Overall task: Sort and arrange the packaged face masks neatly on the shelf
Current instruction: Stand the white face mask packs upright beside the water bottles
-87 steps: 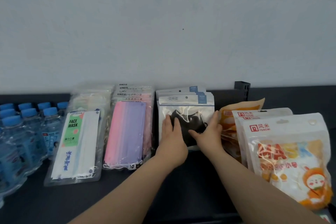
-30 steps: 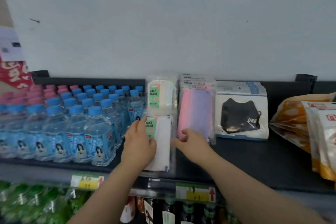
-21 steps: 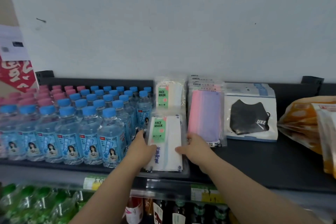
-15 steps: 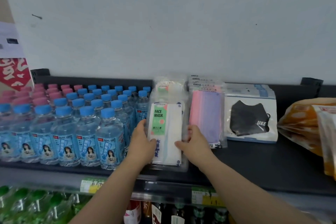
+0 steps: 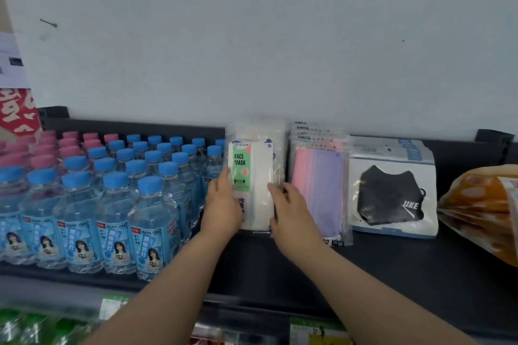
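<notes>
A clear pack of white masks with a green "FACE MASK" label lies on top of its own stack on the black shelf. My left hand presses its left edge and my right hand presses its right edge, fingers mostly straight. Just right of it lies a stack of pink and purple mask packs. Further right sits a stack of black mask packs marked UKE.
Rows of blue-capped water bottles fill the shelf to the left, touching the white mask stack. Orange snack-like pouches lie at the right edge. A white wall stands behind. Price tags and green bottles show on the lower shelf.
The white FACE MASK pack slid from the shelf's front edge back onto its stack, both hands pushing it along. Before that the hands were on the black mask packs.
</notes>
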